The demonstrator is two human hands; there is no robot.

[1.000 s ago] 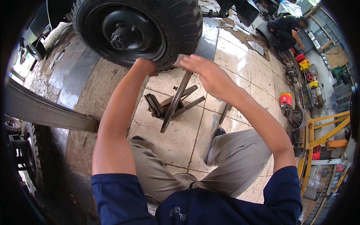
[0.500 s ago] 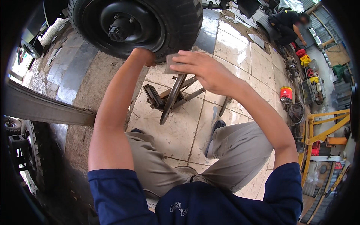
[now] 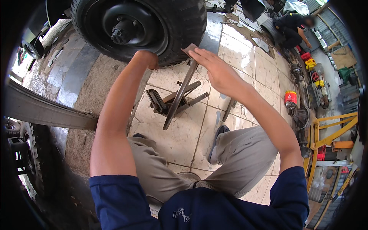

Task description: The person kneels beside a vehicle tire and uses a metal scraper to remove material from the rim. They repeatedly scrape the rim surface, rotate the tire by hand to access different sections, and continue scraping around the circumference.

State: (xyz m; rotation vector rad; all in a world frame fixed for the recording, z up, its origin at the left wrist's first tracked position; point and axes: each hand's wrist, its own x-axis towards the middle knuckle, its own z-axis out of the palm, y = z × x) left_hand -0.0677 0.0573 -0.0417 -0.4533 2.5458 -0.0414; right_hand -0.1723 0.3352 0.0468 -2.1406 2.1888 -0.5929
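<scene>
A black wheel with a knobbly tyre (image 3: 193,28) stands in front of me. My left hand (image 3: 147,59) is bent at the wrist against the wheel's lower rim, its fingers mostly hidden. My right hand (image 3: 218,71) has its fingers stretched together over a small brown sheet, apparently sandpaper (image 3: 189,49), beside the tyre's lower right edge; the thumb is out of sight. Below that hand, a long dark metal bar (image 3: 179,96) slants down toward my feet. Behind the bar, a metal stand with angled legs (image 3: 163,102) rests on the tiles.
On the left, a grey beam (image 3: 50,109) juts in above another tyre (image 3: 32,153). Along the right wall are a red can (image 3: 290,97), a yellow metal frame (image 3: 333,130) and assorted parts. A person (image 3: 293,28) crouches at the far right.
My right hand and the brown sheet have shifted up and to the right, and the sheet is now tilted. The left hand has stayed nearly in place.
</scene>
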